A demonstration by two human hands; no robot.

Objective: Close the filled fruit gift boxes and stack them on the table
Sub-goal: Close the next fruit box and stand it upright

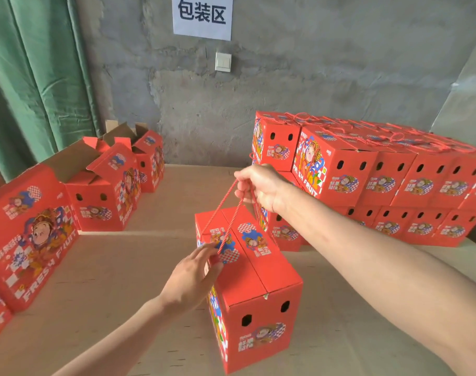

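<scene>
Just near the middle of the table (109,280) stands one red gift box (261,270), upright, with its two top flaps folded down and meeting along a line in the middle. One short end, with two oval holes and a cartoon picture, faces the near side.

A red rope handle (226,210) rises from the far part of the lid in two strands. The right hand (258,185) is above the far end of the box, and its curled fingers grip the upper end of this rope, so that the strands are stretched tight.

The left hand (193,272) is at the left edge of the lid. Its fingers are almost straight and touch the left flap where one strand comes down to the lid. I cannot tell if this hand pinches the rope or only presses on the cardboard.

On the right and far side, closed boxes (380,180) of the same kind are stacked in two layers, in a long row, with their rope handles lying on top. On the left side, three open boxes (106,191) stand with their flaps up, and one larger red box (28,234) is nearer on the left.

Behind the table there is a grey wall (313,77) with a white paper sign (203,16) and a switch (222,61). A green curtain (33,77) hangs at the far left.
</scene>
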